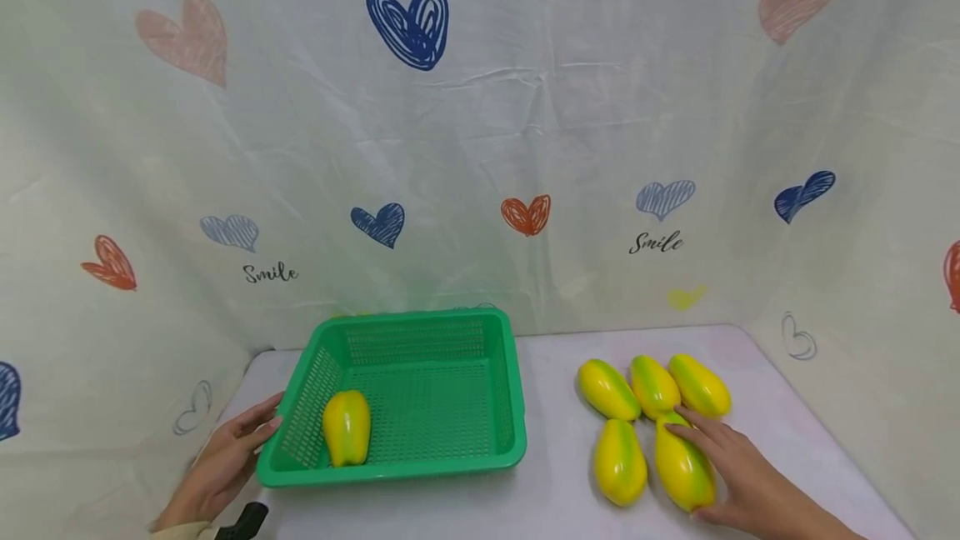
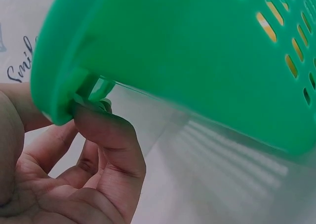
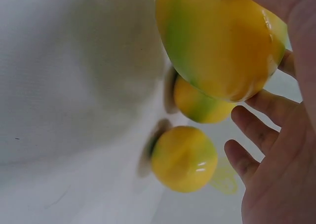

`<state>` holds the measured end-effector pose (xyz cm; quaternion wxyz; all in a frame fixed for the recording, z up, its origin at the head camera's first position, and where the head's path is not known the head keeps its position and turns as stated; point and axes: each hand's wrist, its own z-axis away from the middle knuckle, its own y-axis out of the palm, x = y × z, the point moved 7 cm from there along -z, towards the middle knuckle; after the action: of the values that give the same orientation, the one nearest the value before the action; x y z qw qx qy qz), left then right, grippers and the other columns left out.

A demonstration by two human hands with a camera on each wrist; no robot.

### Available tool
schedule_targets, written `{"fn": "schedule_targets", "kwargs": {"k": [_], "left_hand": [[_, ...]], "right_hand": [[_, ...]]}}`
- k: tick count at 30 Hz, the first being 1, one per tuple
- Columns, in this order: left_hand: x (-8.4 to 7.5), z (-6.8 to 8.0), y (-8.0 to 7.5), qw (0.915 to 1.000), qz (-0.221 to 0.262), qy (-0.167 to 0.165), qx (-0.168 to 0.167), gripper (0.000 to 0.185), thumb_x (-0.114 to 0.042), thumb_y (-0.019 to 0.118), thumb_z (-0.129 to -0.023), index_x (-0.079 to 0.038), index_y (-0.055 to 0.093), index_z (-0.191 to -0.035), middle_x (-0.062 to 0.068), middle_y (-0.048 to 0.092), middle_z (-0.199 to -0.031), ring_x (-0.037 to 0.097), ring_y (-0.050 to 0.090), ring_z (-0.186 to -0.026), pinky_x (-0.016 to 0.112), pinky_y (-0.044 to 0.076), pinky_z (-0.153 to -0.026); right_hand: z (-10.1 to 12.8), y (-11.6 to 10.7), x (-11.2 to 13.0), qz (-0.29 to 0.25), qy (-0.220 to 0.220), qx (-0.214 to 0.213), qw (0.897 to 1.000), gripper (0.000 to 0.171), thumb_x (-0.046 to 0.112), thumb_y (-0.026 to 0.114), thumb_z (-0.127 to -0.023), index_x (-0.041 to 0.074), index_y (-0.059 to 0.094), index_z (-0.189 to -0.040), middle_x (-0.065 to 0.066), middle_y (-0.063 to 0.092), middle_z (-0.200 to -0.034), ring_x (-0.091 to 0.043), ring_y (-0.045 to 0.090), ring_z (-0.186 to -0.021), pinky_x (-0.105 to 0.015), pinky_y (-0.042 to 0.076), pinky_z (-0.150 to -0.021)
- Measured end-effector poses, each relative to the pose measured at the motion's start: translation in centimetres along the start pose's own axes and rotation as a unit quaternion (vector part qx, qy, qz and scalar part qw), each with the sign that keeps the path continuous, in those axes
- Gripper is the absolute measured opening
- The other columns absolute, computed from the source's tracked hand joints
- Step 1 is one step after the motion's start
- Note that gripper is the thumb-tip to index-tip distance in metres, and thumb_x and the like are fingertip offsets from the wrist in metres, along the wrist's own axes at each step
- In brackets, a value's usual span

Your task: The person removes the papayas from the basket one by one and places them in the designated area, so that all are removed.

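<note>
In the head view, a green plastic basket (image 1: 517, 407) sits on the left of the table with one yellow-green papaya (image 1: 347, 427) inside it. My left hand (image 1: 232, 448) pinches the rim at its left side; in the left wrist view the thumb (image 2: 111, 140) is against the rim's underside. Over on the right, my right hand (image 1: 738, 469) grips the near right papaya (image 1: 684, 465), fingers at its far end and thumb at its near end. The right wrist view shows that papaya (image 3: 217, 41) close up, partly covered by the hand.
Several more papayas lie grouped by the right hand: one papaya (image 1: 620, 463) at its left and a row behind, including a papaya (image 1: 700, 384) at the far right. A white cloth (image 1: 555, 473) covers the table. A heart-printed curtain (image 1: 465, 132) hangs behind and at both sides.
</note>
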<state>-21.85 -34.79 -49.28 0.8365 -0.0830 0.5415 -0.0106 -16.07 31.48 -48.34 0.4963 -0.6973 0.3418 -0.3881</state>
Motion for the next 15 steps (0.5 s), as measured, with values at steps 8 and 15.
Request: {"fn": "schedule_targets", "kwargs": {"k": [8, 15], "left_hand": [[-0.02, 0.01, 0.09, 0.9999, 0.008, -0.001, 0.01, 0.069, -0.016, 0.052, -0.113, 0.001, 0.013, -0.167, 0.031, 0.014, -0.169, -0.004, 0.058, -0.094, 0.017, 0.057, -0.084], [0.09, -0.13, 0.02, 0.9999, 0.013, -0.001, 0.002, 0.07, -0.016, 0.054, -0.112, 0.0, 0.016, -0.167, 0.031, 0.022, -0.165, -0.001, 0.061, -0.095, 0.02, 0.058, -0.085]], "right_hand": [[-0.22, 0.85, -0.06, -0.03, 0.026, 0.048, 0.998, 0.1, 0.045, 0.101, -0.06, 0.019, 0.057, -0.146, -0.017, 0.048, -0.159, -0.04, 0.053, -0.133, -0.067, 0.05, -0.101], [-0.27, 0.82, -0.01, -0.004, -0.013, 0.01, 1.0, 0.104, 0.052, 0.098, -0.06, 0.021, 0.055, -0.149, -0.014, 0.049, -0.158, -0.033, 0.051, -0.132, -0.026, 0.044, -0.111]]}}
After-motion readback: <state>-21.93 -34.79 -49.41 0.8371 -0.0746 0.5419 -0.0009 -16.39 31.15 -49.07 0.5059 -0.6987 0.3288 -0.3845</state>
